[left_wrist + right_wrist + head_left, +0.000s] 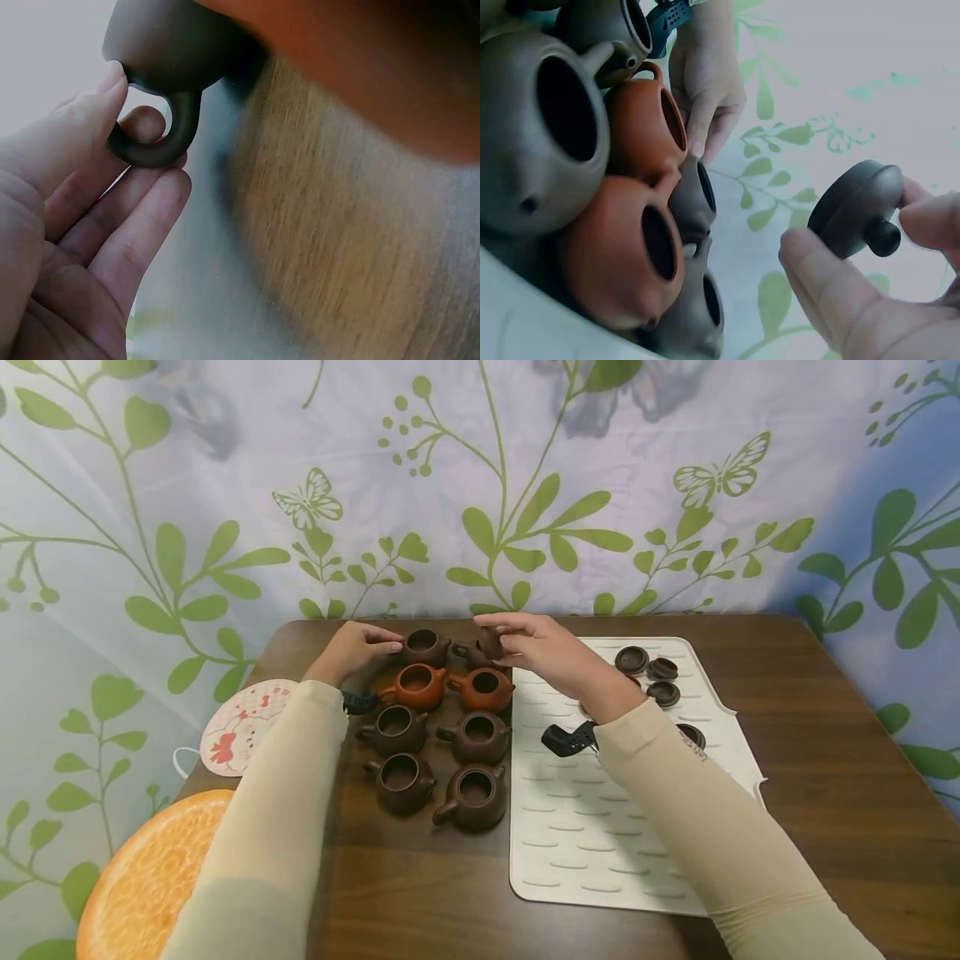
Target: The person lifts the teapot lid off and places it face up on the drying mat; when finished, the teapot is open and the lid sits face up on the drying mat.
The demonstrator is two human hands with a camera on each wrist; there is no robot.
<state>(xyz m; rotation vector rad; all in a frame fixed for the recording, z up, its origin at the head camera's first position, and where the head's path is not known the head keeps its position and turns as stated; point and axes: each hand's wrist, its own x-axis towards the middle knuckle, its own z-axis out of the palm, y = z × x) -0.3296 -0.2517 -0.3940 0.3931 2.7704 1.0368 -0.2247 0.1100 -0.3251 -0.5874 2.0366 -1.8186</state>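
My left hand [347,653] grips the loop handle of a dark brown teapot [429,653] at the back left of the group. The left wrist view shows thumb and fingers around that handle [189,124]. My right hand [558,656] pinches a dark brown teapot lid [851,206] by its edge, tilted, its round knob [883,238] facing the palm. In the head view the lid overlaps another dark teapot [471,656] at the back right, hiding part of it. Both teapots in the back row stand lidless, their round mouths showing in the right wrist view.
Several more open teapots stand in two columns, including a reddish-brown pair [422,689]. A white ribbed mat [570,868] bears several loose lids [632,660], partly hidden by my right arm. An orange-slice mat [150,868] and a pink round mat [232,743] lie left.
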